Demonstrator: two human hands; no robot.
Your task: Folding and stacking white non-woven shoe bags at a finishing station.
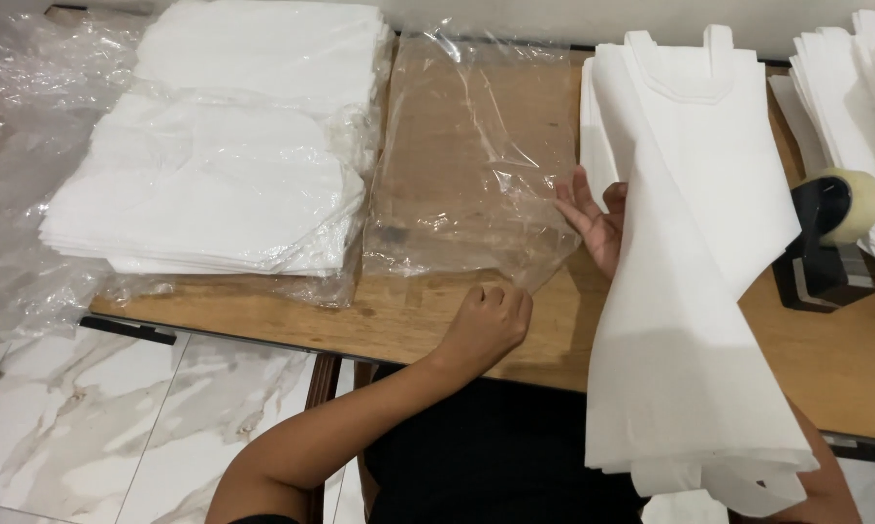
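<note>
The left hand [486, 325] is curled shut, pinching the near edge of a clear flat plastic bag [471, 155]. The right hand [597, 218], fingers spread, props a folded stack of white fabric bags [694, 291] just right of that bag. Bare wooden table [408, 320] lies before it.

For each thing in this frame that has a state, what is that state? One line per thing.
Clear plastic sleeve: empty, lying flat on the table, left hand at its near edge.
Folded white bags: bundle held up by the right hand, hanging over the table edge.
Left hand: closed in a fist.
Right hand: fingers spread, under the bundle.
Wrapped stack: inside plastic, lying flat.
Tape dispenser: upright, untouched.
</note>
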